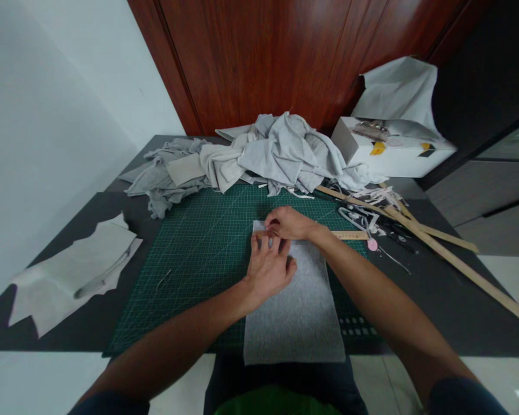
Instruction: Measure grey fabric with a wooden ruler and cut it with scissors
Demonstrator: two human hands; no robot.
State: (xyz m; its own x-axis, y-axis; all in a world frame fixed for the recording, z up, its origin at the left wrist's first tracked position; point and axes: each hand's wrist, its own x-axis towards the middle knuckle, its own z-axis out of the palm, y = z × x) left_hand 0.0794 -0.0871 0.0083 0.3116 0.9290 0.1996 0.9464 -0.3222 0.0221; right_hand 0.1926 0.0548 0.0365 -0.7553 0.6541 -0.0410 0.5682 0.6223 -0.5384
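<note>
Cloth [296, 314], grey and roughly rectangular, lies lengthwise on the green gridded cutting mat [190, 253], its near end projecting just past the front edge of the dark table [445, 288]. Wooden ruler [350, 235] is set crosswise over the cloth close to its far end, with the right-hand portion running beyond the cloth's side and over the mat.

Left hand [268, 268]: palm down above the cloth, fingers spread and extended, fingertips resting on the ruler near its left end; no grasp observed. Right hand [290, 223]: placed at the far side of the ruler, just beyond the left fingertips, wrist bent, fingers curled inward with thumb and forefinger drawn close together. Whether they grip anything cannot be told at this size.

Remaining contents of the surface: a heap of crumpled grey and cream fabric [285, 153] along the back; a white box [400, 164] at the back right, bearing yellow marks, with a sheet of grey material [398, 86] rising behind and over it. Long wooden strips [462, 265] lie crossed on the right, beside tangled pale cords [363, 219] and a small pink disc [372, 245], the last near the ruler's right end. Pale cut fabric [78, 274] with an irregular outline lies at the far left, apart from the mat. One short thread [164, 279] is noted on the mat, left of the cloth.
</note>
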